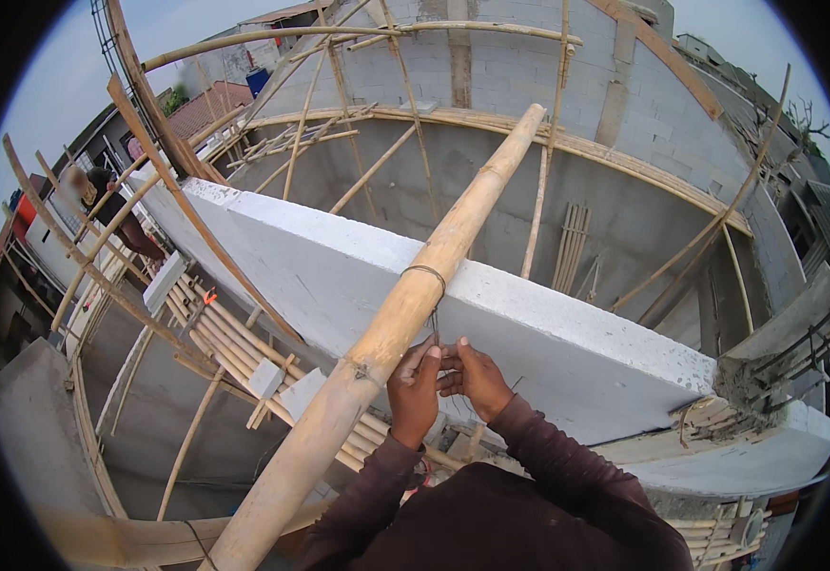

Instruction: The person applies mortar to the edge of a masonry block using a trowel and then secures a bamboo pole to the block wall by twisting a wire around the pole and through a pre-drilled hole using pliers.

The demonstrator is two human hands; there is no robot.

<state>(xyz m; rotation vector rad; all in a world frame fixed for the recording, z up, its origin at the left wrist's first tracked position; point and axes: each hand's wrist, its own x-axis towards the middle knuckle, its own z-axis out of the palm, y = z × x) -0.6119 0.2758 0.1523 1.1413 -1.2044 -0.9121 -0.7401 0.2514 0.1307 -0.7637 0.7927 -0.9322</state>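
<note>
A thick bamboo pole [377, 347] slants across the top of a white block wall [557, 309]. Thin dark wire [437, 312] loops around the pole and hangs down from it to my fingers. My left hand [415, 392] is closed in a pinch on the wire's lower end, just right of the pole. Close against it, my right hand [477, 381] has thumb and fingers pinched on the same wire. Both hands are in front of the wall's near face, and the wire ends between my fingertips are partly hidden.
Below left is a bamboo platform [229, 333] with white block pieces [302, 392]. Another person [115, 209] stands at the far left. Bamboo scaffolding [538, 205] crosses the room behind the wall. Bare rebar [795, 371] sticks out of concrete at the right.
</note>
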